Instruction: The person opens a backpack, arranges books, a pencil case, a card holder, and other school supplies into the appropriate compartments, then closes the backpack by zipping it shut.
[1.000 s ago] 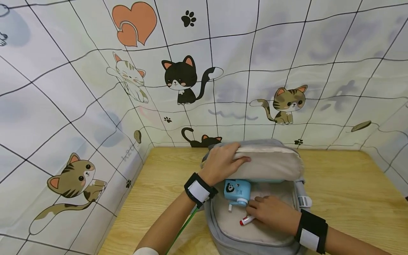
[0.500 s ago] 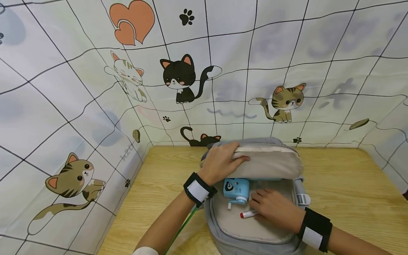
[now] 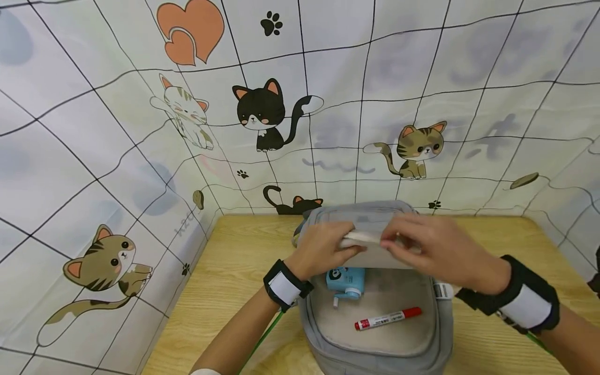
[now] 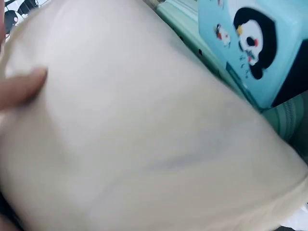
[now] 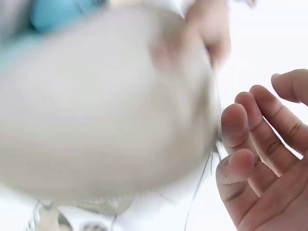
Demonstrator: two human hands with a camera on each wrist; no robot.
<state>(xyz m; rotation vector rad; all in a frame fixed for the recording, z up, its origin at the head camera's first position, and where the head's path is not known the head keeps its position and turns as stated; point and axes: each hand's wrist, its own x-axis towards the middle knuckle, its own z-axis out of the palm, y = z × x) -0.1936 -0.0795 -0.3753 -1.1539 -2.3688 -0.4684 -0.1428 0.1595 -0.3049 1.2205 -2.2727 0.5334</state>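
A grey backpack [image 3: 375, 362] lies unzipped on the table, its pale-lined flap [image 3: 375, 257] partly raised. My left hand [image 3: 321, 247] grips the flap's left edge, with the thumb on the lining in the left wrist view. Close to that edge, my right hand [image 3: 438, 250] is raised with fingers loosely bent; in the right wrist view they hold nothing and look apart from the blurred flap [image 5: 96, 110]. Inside the bag are a light-blue crank pencil sharpener [image 3: 346, 281] at the left and a red-capped marker [image 3: 388, 319]. A mint-green item [image 4: 183, 24] beside the sharpener is mostly hidden by the flap.
The bag rests on a wood-grain table [image 3: 244, 276]. Behind and to the left hangs a white cat-print cloth [image 3: 337, 125]. A white buckle [image 3: 444, 290] sits on the bag's right side.
My right hand has left the marker inside the bag and risen to the flap. The marker now lies fully visible. My left hand keeps its grip, and the flap has come down somewhat.
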